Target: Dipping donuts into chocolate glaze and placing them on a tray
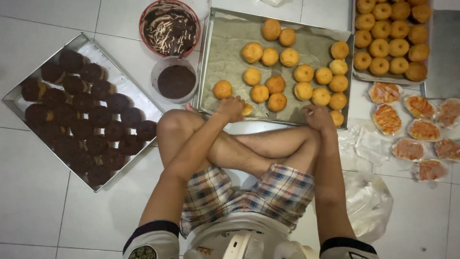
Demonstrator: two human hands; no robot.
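Note:
I sit cross-legged on a white tiled floor. My left hand [231, 108] is closed around a plain golden donut [247, 110] at the near edge of a paper-lined metal tray [225, 57] that holds many more plain donuts. My right hand [318, 116] rests on the same tray's near rim, fingers curled, beside a donut [337, 118]; nothing shows in its grip. A red bowl of chocolate glaze with white streaks [168, 27] and a small white bowl of dark chocolate sprinkles [176, 80] stand left of the tray.
A metal tray [129, 88] at the left holds many chocolate-coated donuts. Another tray of plain donuts [390, 38] lies at the top right. Wrapped orange-topped breads [412, 129] and clear plastic bags [366, 201] lie at the right.

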